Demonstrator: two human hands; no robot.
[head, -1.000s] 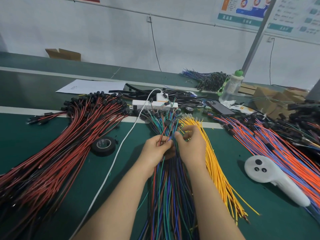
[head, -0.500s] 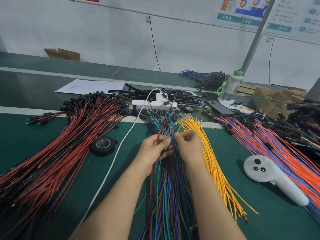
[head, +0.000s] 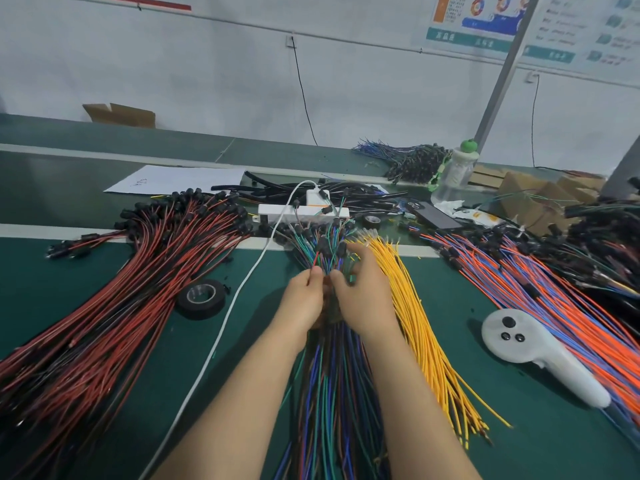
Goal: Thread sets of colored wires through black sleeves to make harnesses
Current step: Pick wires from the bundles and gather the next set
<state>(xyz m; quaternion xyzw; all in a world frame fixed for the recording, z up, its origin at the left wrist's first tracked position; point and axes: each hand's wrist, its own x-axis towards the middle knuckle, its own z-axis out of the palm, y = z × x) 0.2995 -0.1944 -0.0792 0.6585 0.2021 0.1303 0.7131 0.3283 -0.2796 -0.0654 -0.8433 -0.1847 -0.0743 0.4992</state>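
I am working in a wire-harness assembly workshop, at a production bench. The long green-matted table point(head: 86, 265) is heaped with cut wires sorted by colour: red-and-black leads point(head: 121, 306), yellow wires point(head: 415, 313), orange-and-blue wires point(head: 561, 306) and mixed-colour wires point(head: 332, 393). Loose black sleeves point(head: 266, 183), a roll of black tape point(head: 202, 298) and a power strip point(head: 301, 212) lie among them. Printed charts point(head: 485, 22) hang on the bare white wall, and cardboard boxes point(head: 530, 199) stand at the far edge.

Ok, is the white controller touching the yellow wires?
Apart. The head view shows a strip of bare green mat between the white controller and the nearest yellow wires.
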